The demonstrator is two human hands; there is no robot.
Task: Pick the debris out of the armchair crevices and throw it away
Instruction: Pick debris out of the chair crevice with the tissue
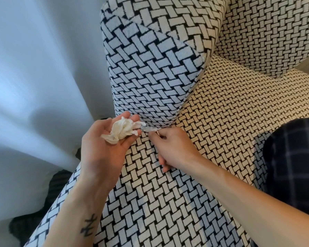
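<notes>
Armchair [221, 122]: right fingers [154, 135] pinching scrap [148, 128].

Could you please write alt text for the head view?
A left hand cups crumpled white tissue while the right hand pinches a small scrap at the crevice of a woven-patterned armchair. A pale curtain hangs at left.
</notes>
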